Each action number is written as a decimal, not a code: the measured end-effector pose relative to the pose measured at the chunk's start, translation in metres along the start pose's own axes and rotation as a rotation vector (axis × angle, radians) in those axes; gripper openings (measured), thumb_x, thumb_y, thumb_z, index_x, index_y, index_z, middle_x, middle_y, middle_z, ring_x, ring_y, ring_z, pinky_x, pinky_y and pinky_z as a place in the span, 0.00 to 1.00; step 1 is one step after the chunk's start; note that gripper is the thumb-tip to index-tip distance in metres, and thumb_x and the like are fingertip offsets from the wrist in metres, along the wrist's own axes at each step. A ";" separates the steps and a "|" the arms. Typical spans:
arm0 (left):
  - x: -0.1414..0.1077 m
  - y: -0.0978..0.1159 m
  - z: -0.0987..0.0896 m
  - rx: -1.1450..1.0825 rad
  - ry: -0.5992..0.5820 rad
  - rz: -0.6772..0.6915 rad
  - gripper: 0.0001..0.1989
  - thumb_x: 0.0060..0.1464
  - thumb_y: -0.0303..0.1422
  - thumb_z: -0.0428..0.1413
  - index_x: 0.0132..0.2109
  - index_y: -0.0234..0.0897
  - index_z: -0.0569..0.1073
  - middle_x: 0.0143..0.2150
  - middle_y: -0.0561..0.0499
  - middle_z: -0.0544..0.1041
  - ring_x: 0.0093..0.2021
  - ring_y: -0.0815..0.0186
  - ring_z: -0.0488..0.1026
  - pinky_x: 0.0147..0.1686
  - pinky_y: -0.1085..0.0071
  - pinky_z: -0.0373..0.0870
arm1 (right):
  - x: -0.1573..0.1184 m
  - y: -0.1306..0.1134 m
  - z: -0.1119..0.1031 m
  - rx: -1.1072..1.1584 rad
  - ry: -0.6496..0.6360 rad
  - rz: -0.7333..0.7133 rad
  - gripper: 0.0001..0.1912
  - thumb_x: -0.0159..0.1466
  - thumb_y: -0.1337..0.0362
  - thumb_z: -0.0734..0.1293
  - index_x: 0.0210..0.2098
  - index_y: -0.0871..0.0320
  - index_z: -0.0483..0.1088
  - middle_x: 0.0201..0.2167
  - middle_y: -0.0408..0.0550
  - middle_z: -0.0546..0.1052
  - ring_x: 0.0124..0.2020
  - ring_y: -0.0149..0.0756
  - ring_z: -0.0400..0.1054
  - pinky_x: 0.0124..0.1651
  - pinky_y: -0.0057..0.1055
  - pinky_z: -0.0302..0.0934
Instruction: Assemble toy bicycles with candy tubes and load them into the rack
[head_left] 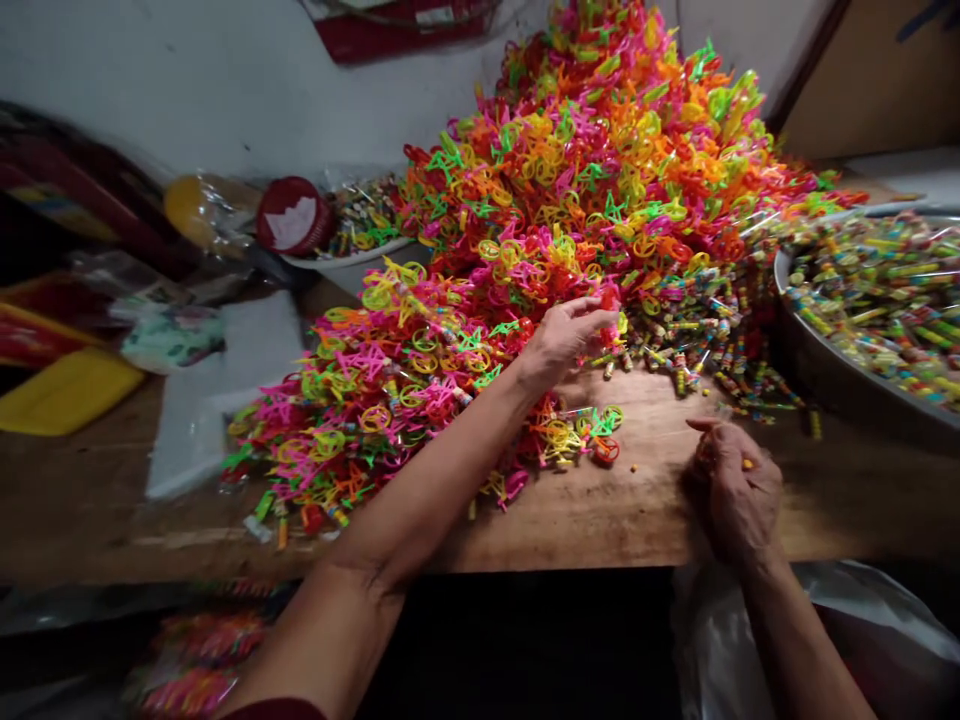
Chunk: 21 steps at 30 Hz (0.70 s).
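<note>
My left hand (pixel 566 338) reaches into the front of a big heap of bright plastic toy pieces (pixel 600 170), in pink, orange, yellow, green and red. Its thumb and fingers close around a small red plastic piece (pixel 609 297) at the heap's edge. Over the bare wood to the right, my right hand (pixel 741 485) is curled closed. Small orange bits show between its fingers, but most of what it holds is hidden. Small tubes of coloured candy (pixel 690 335) lie loose between the heap and the large basin (pixel 784 285).
More candy tubes (pixel 885 300) fill the basin at the right. At the left are a bowl (pixel 352 258), a red lid (pixel 296 215), white sheets (pixel 187 430) and a yellow tray (pixel 71 390). A plastic bag (pixel 870 620) hangs below the wooden table's (pixel 600 520) front edge.
</note>
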<state>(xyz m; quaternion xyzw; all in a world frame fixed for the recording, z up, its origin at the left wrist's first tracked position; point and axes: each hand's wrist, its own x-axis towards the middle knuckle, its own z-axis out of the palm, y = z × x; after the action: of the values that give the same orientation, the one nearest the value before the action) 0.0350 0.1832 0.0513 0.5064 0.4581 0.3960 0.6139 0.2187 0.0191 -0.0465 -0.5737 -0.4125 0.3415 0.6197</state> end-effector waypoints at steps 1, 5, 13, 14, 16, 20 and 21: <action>-0.005 -0.001 -0.001 -0.113 -0.005 -0.067 0.04 0.58 0.25 0.58 0.42 0.32 0.74 0.31 0.54 0.77 0.26 0.74 0.72 0.35 0.72 0.72 | 0.000 -0.003 0.004 0.085 0.017 0.064 0.21 0.67 0.43 0.67 0.39 0.56 0.76 0.22 0.37 0.61 0.20 0.24 0.53 0.22 0.24 0.50; -0.023 -0.009 0.002 -0.273 -0.069 -0.203 0.13 0.59 0.19 0.50 0.48 0.32 0.72 0.29 0.53 0.76 0.25 0.70 0.77 0.34 0.70 0.77 | 0.001 -0.022 0.020 0.241 0.084 0.144 0.24 0.59 0.41 0.74 0.35 0.55 0.70 0.24 0.36 0.67 0.19 0.23 0.56 0.20 0.21 0.52; -0.052 -0.019 0.014 -0.085 -0.237 -0.252 0.16 0.59 0.22 0.50 0.53 0.31 0.71 0.32 0.53 0.76 0.21 0.66 0.79 0.19 0.77 0.71 | 0.005 -0.028 0.010 0.099 0.076 0.018 0.19 0.63 0.45 0.73 0.33 0.54 0.69 0.18 0.33 0.61 0.17 0.24 0.51 0.19 0.23 0.48; -0.053 -0.020 0.015 -0.086 -0.256 -0.247 0.13 0.60 0.21 0.51 0.50 0.31 0.71 0.31 0.54 0.75 0.20 0.68 0.79 0.17 0.78 0.68 | 0.007 -0.026 0.008 0.029 0.057 0.002 0.19 0.64 0.45 0.71 0.33 0.54 0.70 0.18 0.34 0.61 0.18 0.25 0.53 0.20 0.24 0.50; -0.051 -0.023 0.021 -0.105 -0.282 -0.252 0.06 0.60 0.21 0.52 0.43 0.32 0.71 0.30 0.55 0.75 0.19 0.70 0.77 0.14 0.80 0.63 | 0.013 -0.022 0.007 -0.088 -0.009 -0.017 0.19 0.64 0.46 0.70 0.31 0.55 0.71 0.19 0.37 0.63 0.21 0.27 0.58 0.24 0.25 0.53; -0.049 -0.031 0.039 -0.022 -0.211 -0.281 0.05 0.63 0.22 0.51 0.40 0.31 0.71 0.26 0.56 0.74 0.17 0.73 0.74 0.15 0.80 0.63 | 0.021 -0.018 0.014 -0.108 -0.029 0.021 0.18 0.63 0.47 0.70 0.29 0.55 0.72 0.21 0.39 0.68 0.22 0.28 0.60 0.26 0.27 0.54; -0.049 -0.033 0.043 0.011 -0.193 -0.282 0.05 0.63 0.22 0.52 0.41 0.31 0.73 0.26 0.56 0.75 0.16 0.73 0.73 0.15 0.79 0.63 | 0.022 -0.018 0.016 -0.086 -0.012 0.039 0.17 0.64 0.48 0.70 0.31 0.56 0.73 0.21 0.39 0.68 0.22 0.28 0.59 0.25 0.27 0.54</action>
<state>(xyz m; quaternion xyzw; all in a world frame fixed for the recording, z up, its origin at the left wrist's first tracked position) 0.0642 0.1202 0.0299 0.4760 0.4657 0.2533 0.7017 0.2125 0.0435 -0.0264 -0.6057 -0.4192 0.3390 0.5852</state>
